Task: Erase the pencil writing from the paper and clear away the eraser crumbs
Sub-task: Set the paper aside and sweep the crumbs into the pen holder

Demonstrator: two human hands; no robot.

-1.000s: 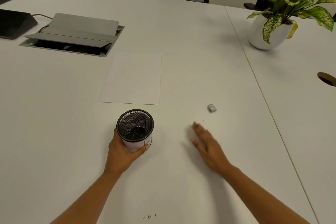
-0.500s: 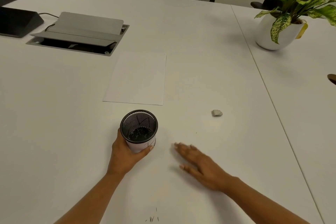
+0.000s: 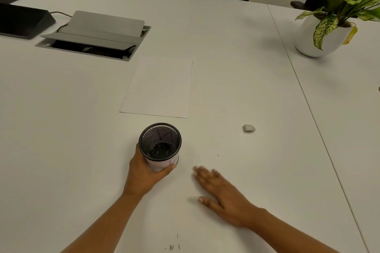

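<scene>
White table [image 3: 61,129], two tops, seam [image 3: 298,80] right of paper [image 3: 158,86]. Paper lies flat mid-table. Mesh cup [image 3: 160,146] upright just nearer than paper's near edge. Eraser [image 3: 249,128] near-right of paper, apart. Dark crumbs [image 3: 172,246] well nearer than paper. Open cable hatch [image 3: 94,37] far-left of paper, black device [image 3: 22,20] further left. Potted plant [image 3: 320,35] far-right of paper, across the seam.
</scene>
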